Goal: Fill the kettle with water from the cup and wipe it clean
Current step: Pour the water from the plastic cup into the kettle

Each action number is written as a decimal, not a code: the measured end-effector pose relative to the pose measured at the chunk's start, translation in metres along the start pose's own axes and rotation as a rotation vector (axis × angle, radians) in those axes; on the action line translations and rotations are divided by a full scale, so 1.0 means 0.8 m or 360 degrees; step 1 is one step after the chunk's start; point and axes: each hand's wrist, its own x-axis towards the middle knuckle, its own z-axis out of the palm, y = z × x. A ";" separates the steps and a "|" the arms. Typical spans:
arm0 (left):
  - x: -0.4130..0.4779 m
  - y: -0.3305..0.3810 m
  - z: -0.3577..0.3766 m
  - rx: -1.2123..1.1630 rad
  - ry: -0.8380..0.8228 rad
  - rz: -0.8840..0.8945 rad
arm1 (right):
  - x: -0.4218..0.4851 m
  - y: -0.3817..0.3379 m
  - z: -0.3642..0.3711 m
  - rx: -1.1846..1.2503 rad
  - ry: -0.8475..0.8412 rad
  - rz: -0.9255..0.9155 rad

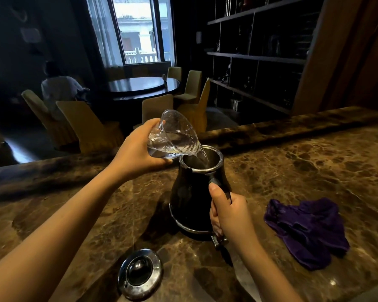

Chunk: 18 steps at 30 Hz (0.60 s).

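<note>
A black kettle (191, 199) with a steel rim stands upright and lidless on the brown marble counter (303, 171). My right hand (229, 212) grips its handle on the near side. My left hand (138, 149) holds a clear glass cup (175, 136) tilted over the kettle's mouth, and water runs from the cup's lip into the opening. A crumpled purple cloth (308, 229) lies on the counter to the right of the kettle, apart from both hands.
The kettle's round steel lid (140, 273) lies on the counter near the front, left of my right forearm. A raised ledge (271, 129) runs along the counter's far edge. Beyond it are chairs, a round table, shelves and a person.
</note>
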 end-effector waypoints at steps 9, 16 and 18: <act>0.003 0.003 -0.006 0.0028 -0.0026 0.0026 | -0.001 -0.002 0.001 -0.0004 0.0000 -0.0008; 0.011 0.001 -0.010 0.0112 0.0004 0.0060 | -0.001 -0.001 0.001 0.0011 0.0005 0.0004; 0.015 -0.002 -0.011 0.0153 0.0012 0.0068 | -0.001 -0.002 0.002 0.0013 0.0005 0.0007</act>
